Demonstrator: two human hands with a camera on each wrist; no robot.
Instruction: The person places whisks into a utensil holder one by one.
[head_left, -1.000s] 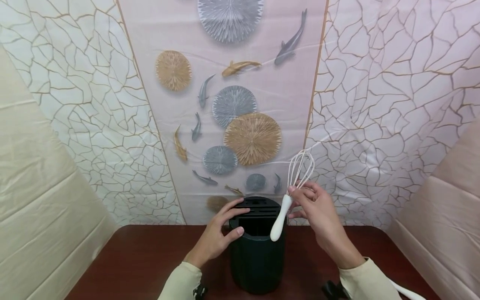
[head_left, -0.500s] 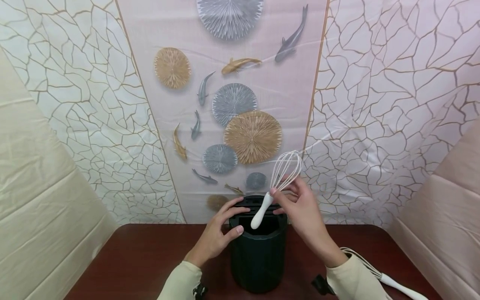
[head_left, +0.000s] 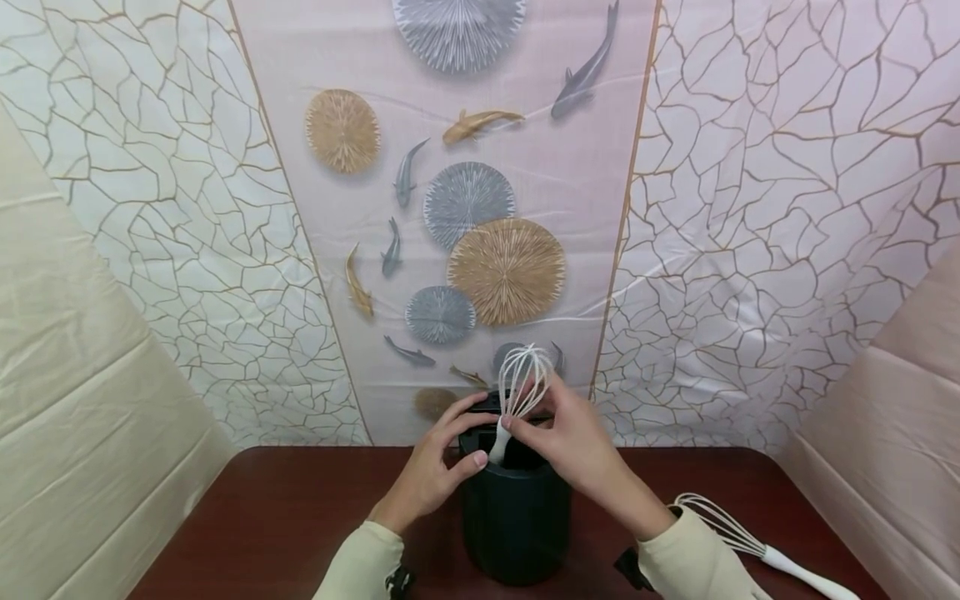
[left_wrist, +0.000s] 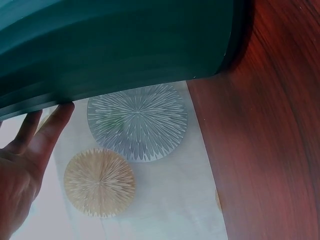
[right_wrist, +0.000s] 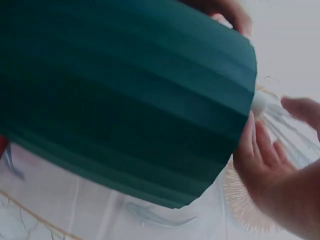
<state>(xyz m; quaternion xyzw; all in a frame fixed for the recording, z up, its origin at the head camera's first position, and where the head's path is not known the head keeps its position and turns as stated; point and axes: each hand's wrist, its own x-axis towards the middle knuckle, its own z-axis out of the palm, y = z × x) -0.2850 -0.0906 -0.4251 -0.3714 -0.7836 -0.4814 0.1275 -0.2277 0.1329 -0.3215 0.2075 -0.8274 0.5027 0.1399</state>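
Observation:
A dark green utensil holder (head_left: 517, 525) stands upright in the middle, with a black slotted top and a wide opening at the front. My left hand (head_left: 431, 467) rests on its left rim, fingers extended over the top and thumb by the opening. My right hand (head_left: 577, 437) pinches a small white whisk (head_left: 500, 437) near where wires meet handle. The handle points down, its lower end at the opening, while the wire loops stand above the rim. In the right wrist view, the ribbed holder wall (right_wrist: 130, 100) hides the handle's lower part.
A second white-handled whisk (head_left: 798, 571) lies on the dark red wooden table (head_left: 300, 517), right of my right forearm. Behind the table hangs a patterned cloth (head_left: 480, 250) with printed fish and round shapes. Beige padded panels (head_left: 82, 417) flank both sides.
My right hand has carried the whisk left and down, from right of the holder to its opening, turning it more upright. My left hand stays on the rim.

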